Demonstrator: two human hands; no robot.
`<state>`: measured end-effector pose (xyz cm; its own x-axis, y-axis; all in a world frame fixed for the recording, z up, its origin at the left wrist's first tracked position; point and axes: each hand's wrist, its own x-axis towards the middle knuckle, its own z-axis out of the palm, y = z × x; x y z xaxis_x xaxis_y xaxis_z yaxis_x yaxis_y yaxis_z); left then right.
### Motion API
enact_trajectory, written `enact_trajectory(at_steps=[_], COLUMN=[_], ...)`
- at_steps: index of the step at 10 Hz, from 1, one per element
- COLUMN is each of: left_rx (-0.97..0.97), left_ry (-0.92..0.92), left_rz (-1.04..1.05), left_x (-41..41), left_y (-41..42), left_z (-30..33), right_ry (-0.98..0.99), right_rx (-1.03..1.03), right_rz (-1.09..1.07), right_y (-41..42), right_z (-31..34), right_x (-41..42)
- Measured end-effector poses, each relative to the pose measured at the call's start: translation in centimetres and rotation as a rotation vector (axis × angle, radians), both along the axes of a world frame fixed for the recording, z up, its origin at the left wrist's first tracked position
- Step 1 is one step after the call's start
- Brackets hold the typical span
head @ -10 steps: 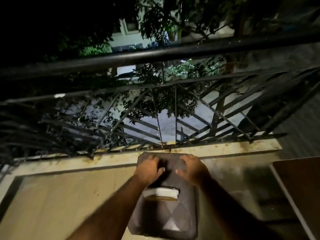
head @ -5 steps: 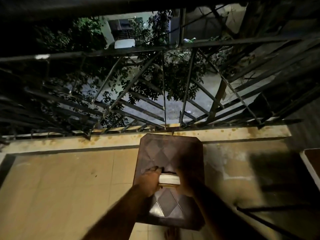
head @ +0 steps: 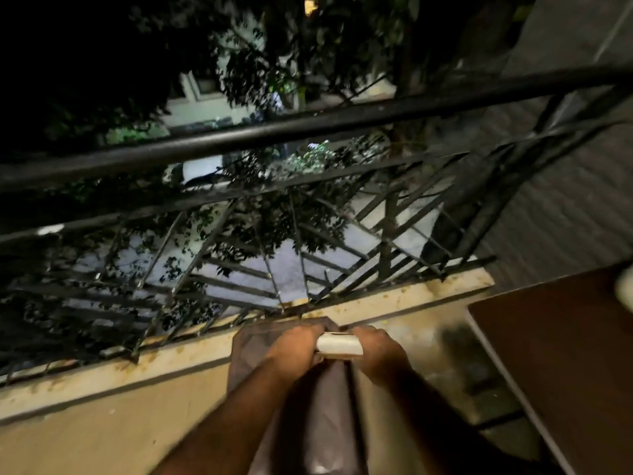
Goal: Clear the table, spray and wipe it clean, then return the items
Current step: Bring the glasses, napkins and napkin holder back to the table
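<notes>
Since half a sec ago both hands moved up the stool, from mid-seat to its far end by the railing, w/ the white block carried along. Your left hand is curled over the block's left end, right hand closed on its right end, so it's pinched between them, just above the stool's far edge. Can't tell what the block is; looks light, stiff, prob. smooth. Hold it by the ends as now, thumbs under. Table sits to your right, well apart. Stool looks rigid, heavier: grip its edges, not the top.
</notes>
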<state>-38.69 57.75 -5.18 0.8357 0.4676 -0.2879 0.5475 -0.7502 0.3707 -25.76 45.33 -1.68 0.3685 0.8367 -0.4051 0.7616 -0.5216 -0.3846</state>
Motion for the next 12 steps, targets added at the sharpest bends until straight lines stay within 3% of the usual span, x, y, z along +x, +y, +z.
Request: enact_trajectory(at_steps=[1, 3, 5, 7, 12], left_rx=[0.053, 0.144, 0.173, 0.177, 0.189], left_ry=[-0.089, -0.244, -0.359, -0.462, -0.45], left_rz=[-0.089, -0.324, -0.506, -0.767, -1.203], left_x=[4.9, 18.6, 26.1, 34.2, 45.1], left_y=[-2.3, -14.7, -26.0, -43.3, -62.6], left_z=[3.9, 14.5, 20.8, 27.1, 27.7], right_ry=[-0.13, -0.278, -0.388, -0.503, -0.486], right_rx=[0.136, 0.254, 0.298, 0.328, 0.242], right_rz=[-0.111, -0.356, -0.521, -0.817, -1.323], right_y=[-4.2, -19.6, -32.8, -51.1, -69.2], right_z=[2.1, 10.6, 16.7, 23.4, 24.3], right_x=[5.0, 15.2, 19.9, 22.4, 22.7])
